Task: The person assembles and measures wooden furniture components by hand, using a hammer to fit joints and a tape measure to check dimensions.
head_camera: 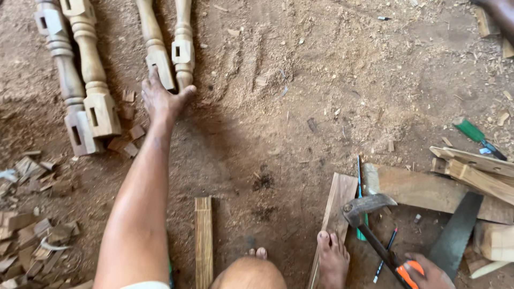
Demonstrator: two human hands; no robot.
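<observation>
Left hand: the left hand (pixel 160 99) is stretched far forward at the end of a straight arm, fingers spread wide and flat, holding nothing; the fingertips touch the square block end of a turned wooden leg (pixel 157 51).
Leg under the hand: pale wood, lathe-turned, with a mortise slot in its square block; its long axis runs away from the person, nearly in line with the outstretched arm, and the block end is the end nearest the hand.
Neighbouring leg: a second turned leg (pixel 183 48) lies just beside the first on its right, parallel, its block close to the thumb.
Further legs: two darker turned legs (pixel 85 80) lie side by side well to the left of the hand, same direction, block ends toward the person.
Right hand: the right hand (pixel 431 274) is closed around the orange grip of a hammer (pixel 369 225), low at the right, head pointing up and left; well apart from the legs.
Nearer hand: the left, already in contact.
Floor: bare earth floor (pixel 300 96) strewn with sawdust and chips.
Offcuts: a heap of wood scraps (pixel 32 235) at lower left.
Other tools: a handsaw blade (pixel 455 230) and planks (pixel 428 190) at right; a green-handled tool (pixel 476 136) beyond them.
Packages, labels, signs: none visible.
</observation>
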